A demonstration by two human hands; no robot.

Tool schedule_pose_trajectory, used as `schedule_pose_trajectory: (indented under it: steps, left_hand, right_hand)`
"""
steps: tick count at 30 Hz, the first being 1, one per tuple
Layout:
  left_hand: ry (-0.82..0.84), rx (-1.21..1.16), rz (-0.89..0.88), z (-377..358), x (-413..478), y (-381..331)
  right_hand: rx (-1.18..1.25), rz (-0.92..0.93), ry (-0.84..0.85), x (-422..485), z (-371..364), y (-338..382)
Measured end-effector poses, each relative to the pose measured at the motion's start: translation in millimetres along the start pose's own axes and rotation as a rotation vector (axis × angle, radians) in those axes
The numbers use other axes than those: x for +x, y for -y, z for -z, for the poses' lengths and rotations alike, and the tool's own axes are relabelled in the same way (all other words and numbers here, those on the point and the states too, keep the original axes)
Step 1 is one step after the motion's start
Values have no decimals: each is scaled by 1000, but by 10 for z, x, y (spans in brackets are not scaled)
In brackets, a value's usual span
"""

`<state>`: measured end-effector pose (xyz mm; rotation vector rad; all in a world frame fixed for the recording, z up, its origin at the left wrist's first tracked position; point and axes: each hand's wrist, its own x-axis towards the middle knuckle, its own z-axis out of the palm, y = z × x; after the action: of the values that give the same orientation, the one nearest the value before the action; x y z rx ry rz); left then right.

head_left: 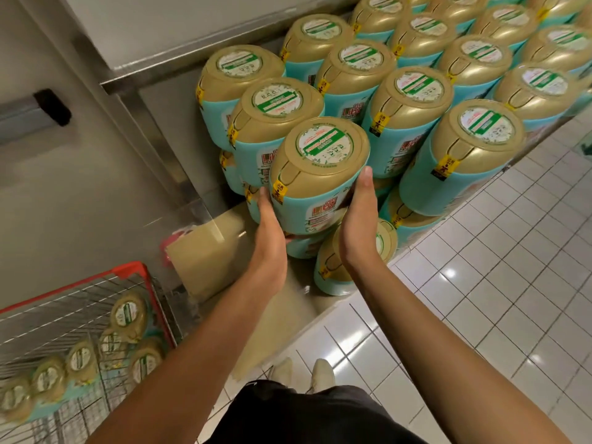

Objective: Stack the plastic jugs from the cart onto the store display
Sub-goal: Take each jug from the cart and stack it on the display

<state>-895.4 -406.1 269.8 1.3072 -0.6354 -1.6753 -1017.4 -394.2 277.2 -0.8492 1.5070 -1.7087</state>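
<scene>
Cart [134,269] with spare jugs [128,315] sits down-left of the held jug [320,168]. Left hand [270,232] and right hand [358,219] press flat on its opposite sides, fingers straight, likely steadying it onto the lower jugs. Display stack [413,100] stands behind and right of it.

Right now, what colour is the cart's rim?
Red, seen in the head view: the cart rim over grey wire mesh.
</scene>
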Motion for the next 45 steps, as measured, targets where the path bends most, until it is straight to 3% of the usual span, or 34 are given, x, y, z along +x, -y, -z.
schedule_pose_trajectory:
  steps: [9, 16, 21, 26, 30, 36, 45]
  left_hand:
    - [-158, 33, -4, -215, 72, -3]
    - [-299, 125, 88, -302, 110, -178]
    - [-298, 107, 75, -266, 118, -179]
    - [-219, 145, -47, -63, -169, 37]
    - [-236, 202, -152, 376, -528, 213]
    - [-258, 238, -275, 1381, -1277, 268]
    - [-497, 168, -318, 3222, -2641, 598]
  right_hand:
    - [-40, -17, 67, 73, 166, 10]
    - [-99, -12, 110, 112, 287, -28]
    - [-136, -53, 111, 49, 384, -43]
    - [-50, -110, 65, -276, 458, -48]
    - [33, -164, 118, -608, 421, -64]
    - [8, -156, 329, -1124, 75, -69]
    - [-54, -208, 637, -2564, -760, -160]
